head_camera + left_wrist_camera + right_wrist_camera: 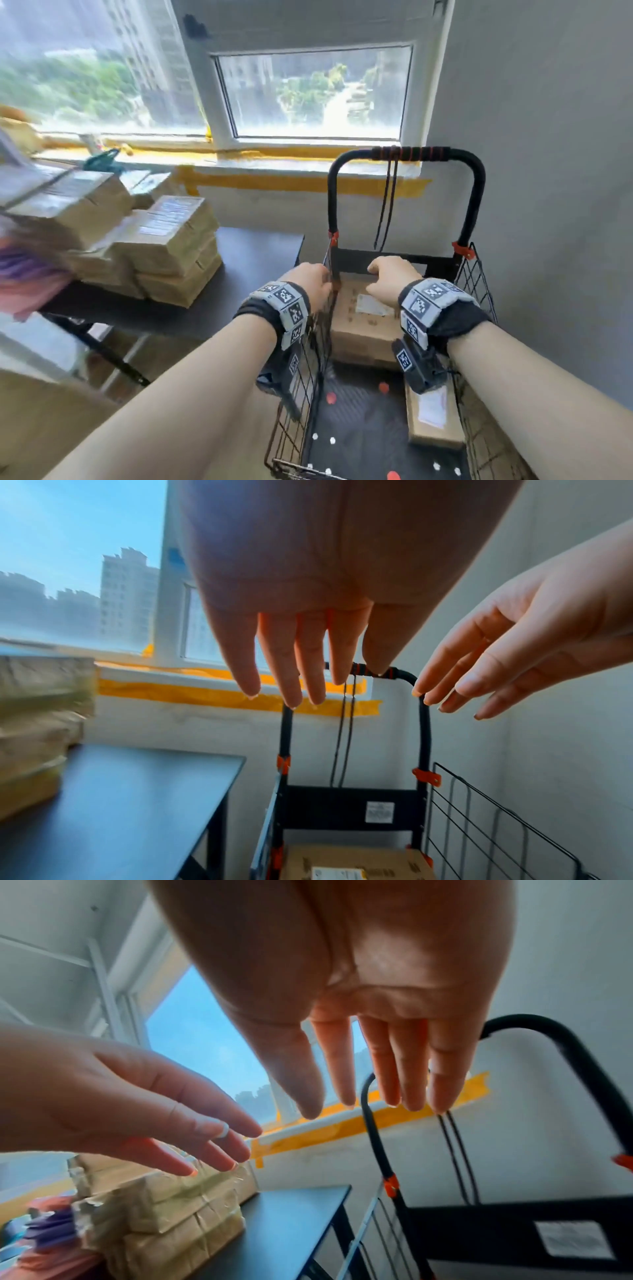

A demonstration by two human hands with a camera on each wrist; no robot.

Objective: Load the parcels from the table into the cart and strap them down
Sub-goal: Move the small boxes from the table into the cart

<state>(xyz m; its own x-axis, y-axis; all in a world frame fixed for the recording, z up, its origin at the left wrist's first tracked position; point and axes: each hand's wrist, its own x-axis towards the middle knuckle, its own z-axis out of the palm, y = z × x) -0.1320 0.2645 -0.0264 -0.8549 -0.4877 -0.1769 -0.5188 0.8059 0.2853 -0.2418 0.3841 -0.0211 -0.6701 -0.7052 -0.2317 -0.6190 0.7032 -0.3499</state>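
Both of my hands hover over the far end of the black wire cart (pixel 479 284), fingers straight and holding nothing. My left hand (pixel 310 281) (pixel 284 656) is at the cart's left rim, and my right hand (pixel 390 277) (pixel 369 1069) is above a brown parcel (pixel 359 329) (pixel 356 864) lying against the cart's back panel. A smaller parcel (pixel 433 421) lies on the right side of the cart floor. Several taped parcels (pixel 171 246) (pixel 171 1218) are stacked on the dark table (pixel 257 253) to the left. A black elastic cord (pixel 387 198) (pixel 344 737) hangs from the cart handle (pixel 404 154).
The cart stands in a corner, with a grey wall (pixel 548 171) on its right and a window wall with yellow tape (pixel 274 181) behind. The table's right edge touches the cart's left side. A pink and purple bundle (pixel 24 274) lies at the far left.
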